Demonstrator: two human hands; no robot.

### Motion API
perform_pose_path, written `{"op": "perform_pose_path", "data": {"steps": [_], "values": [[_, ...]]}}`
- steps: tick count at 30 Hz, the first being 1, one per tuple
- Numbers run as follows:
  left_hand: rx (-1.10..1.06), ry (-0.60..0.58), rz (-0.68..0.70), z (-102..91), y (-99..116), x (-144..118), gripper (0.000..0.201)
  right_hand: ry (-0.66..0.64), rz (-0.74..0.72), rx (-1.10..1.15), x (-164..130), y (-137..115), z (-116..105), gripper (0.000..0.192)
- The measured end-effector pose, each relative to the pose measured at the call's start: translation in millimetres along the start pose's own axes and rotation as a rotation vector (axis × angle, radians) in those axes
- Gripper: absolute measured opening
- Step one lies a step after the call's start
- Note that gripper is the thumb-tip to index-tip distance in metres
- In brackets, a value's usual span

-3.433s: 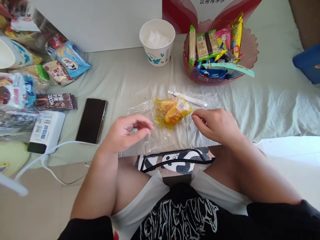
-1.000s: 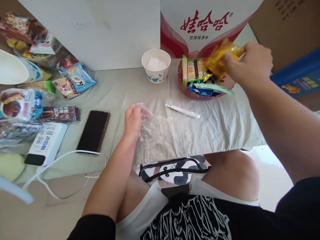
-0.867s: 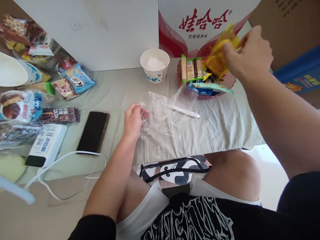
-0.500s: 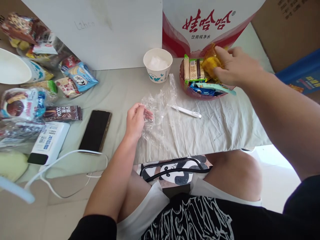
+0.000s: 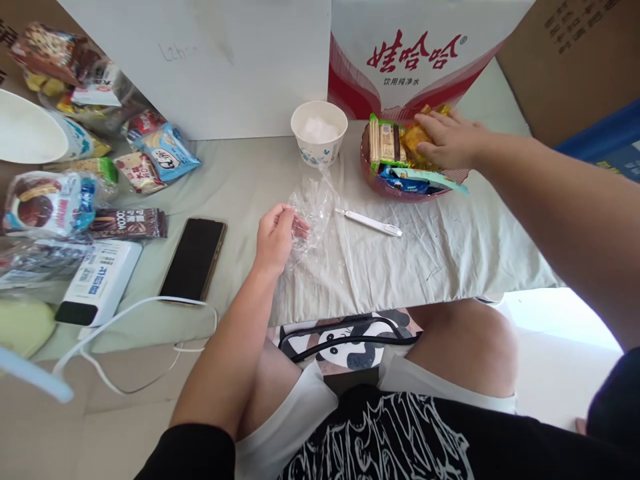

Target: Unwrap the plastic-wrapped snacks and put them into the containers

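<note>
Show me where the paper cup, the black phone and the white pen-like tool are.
paper cup (image 5: 319,148), head view, front wall.
black phone (image 5: 193,259), head view, screen middle.
white pen-like tool (image 5: 369,222), head view, mid shaft.

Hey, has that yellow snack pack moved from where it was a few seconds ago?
Yes. The yellow pack went from the cloth near the pen to the basket, under the right hand.

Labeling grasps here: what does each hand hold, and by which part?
Left hand pinches the clear plastic wrap at its bunched left edge. Right hand lies on the yellow snack packet in the basket, fingers over its top; a firm grip cannot be told.
</note>
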State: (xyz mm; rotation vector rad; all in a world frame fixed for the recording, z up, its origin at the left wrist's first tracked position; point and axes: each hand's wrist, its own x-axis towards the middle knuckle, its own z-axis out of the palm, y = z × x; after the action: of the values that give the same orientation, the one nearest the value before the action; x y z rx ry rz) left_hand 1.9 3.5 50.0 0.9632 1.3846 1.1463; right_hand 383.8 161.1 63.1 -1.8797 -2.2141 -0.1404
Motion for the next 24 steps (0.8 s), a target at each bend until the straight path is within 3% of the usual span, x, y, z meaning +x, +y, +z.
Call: {"op": "perform_pose_path", "data": {"steps": [2,4,6,9,12,15,17,24], "values": [[0.025,-0.058,0.003,-1.3,-0.7,-0.2,0.023,-0.094,0.002,-0.079,-4.7,-16.4,-22.9,0.093],[0.057,-0.138,-0.008,-3.2,-1.9,-1.1,0.022,-0.012,-0.043,-0.055,-19.1,-48.6,-49.1,0.094],[0.067,-0.222,-0.012,-5.8,-2.9,-3.5,0.022,0.086,-0.185,0.065,-41.6,-88.9,-64.7,0.084],[0.088,-0.357,-0.004,-10.8,-2.9,-10.6,0.022,0.084,-0.548,0.2,-78.9,-146.1,-57.6,0.086],[0.177,-0.551,0.005,-15.4,-2.9,-17.6,0.025,0.05,-0.663,0.249,-105.9,-182.4,-32.2,0.079],[0.263,-0.695,0.052,-19.7,-5.1,-18.0,0.026,0.08,-0.676,0.228,-125.1,-192.9,-14.8,0.035],[0.289,-0.678,0.078,-22.9,-7.3,-14.4,0.024,0.141,-0.66,0.204,-140.4,-189.4,-9.4,0.011],[0.24,-0.41,0.088,-26.9,-10.6,-0.3,0.025,0.416,-0.426,0.208,-198.2,-167.9,13.2,0.006]]}}
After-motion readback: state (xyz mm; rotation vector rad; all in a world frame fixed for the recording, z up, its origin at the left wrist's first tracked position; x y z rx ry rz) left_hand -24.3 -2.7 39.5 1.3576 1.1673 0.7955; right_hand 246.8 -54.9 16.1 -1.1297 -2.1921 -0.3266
